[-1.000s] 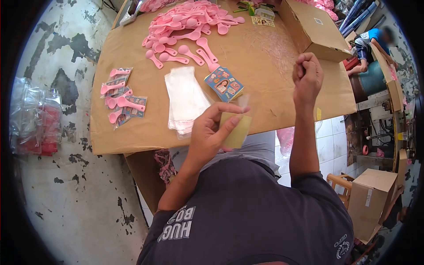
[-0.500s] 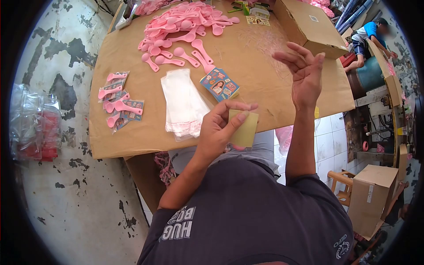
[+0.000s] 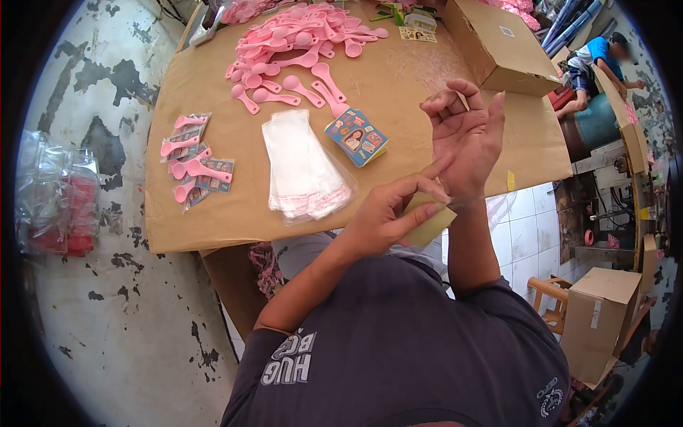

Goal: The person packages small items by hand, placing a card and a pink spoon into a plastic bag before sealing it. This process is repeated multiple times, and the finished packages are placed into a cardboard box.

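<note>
My left hand (image 3: 395, 213) pinches a small card (image 3: 431, 226) with its plain yellowish back towards me. A bit of pink shows at the card's lower edge, and clear film glints beside it near my right wrist. Raised palm-up just beyond, my right hand (image 3: 466, 146) has its fingers apart and loosely curled, with nothing in them. A stack of blue printed cards (image 3: 356, 139) lies on the table in front of my hands. Left of it is a pile of clear plastic bags (image 3: 302, 167). Pink measuring spoons (image 3: 306, 35) are heaped at the back.
Several packed spoons with cards (image 3: 199, 169) lie at the table's left. A cardboard box (image 3: 505, 46) stands at the back right, and a yellow strip (image 3: 511, 181) hangs at the front edge. Another person (image 3: 597, 60) sits at far right. A carton (image 3: 601, 320) is on the floor.
My left hand has moved right and tilted the card, coming up to my right wrist. My right hand has lowered and shifted left, its fingers curling more.
</note>
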A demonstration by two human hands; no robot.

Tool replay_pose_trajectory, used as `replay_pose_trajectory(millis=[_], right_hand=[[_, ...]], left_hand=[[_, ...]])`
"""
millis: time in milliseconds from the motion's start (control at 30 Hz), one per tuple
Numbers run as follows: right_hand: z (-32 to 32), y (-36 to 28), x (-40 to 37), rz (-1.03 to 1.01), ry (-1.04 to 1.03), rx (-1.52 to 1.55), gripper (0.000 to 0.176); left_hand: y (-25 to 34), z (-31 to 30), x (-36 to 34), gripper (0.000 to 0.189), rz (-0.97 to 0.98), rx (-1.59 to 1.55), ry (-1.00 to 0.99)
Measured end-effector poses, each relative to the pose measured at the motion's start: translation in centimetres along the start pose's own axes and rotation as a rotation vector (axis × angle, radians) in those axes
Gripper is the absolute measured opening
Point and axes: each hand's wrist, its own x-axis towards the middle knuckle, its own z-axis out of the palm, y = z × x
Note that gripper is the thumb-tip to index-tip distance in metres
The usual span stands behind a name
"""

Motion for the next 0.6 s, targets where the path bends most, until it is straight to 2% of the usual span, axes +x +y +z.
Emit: replay_pose_trajectory(millis=[67,133,200,267,433,500,533,600], right_hand=[[-0.2,-0.7,0.2,-0.009,-0.009,0.058,0.064],[-1.1,-1.4,0.5,-0.016,-0.019,0.118,0.064],[-2.2,-1.9,1.2,-0.089,-0.12,0.187,0.066],[-2.6,-2.3,1.6,-0.103,-0.136,0.219,0.065],[-2.4,-2.0,1.0,-0.051,-0.151,0.322,0.063],[-2.0,-2.1,0.8,-0.056,-0.115,0.214,0.059],[-1.7,-2.2,0.7,-0.057,-0.115,0.215,0.059],[-1.3,-2.4,0.3,-0.144,-0.097,-0.429,0.05]], left_hand=[[-0.7,-0.6,-0.2,0.015,-0.005,0.087,0.044],[-1.1,-0.6,-0.3,0.015,-0.05,0.041,0.079],[-1.4,-0.7,-0.3,0.015,-0.093,-0.004,0.114],[-1.7,-0.9,-0.4,0.016,-0.074,0.036,0.182],[-0.8,-1.0,0.0,0.017,0.033,-0.043,0.175],[-0.6,-1.0,-0.1,0.018,0.061,-0.024,0.185],[-0.3,-0.8,-0.1,0.019,0.03,-0.107,0.259],[0.4,-0.7,-0.2,0.021,-0.001,-0.189,0.335]])
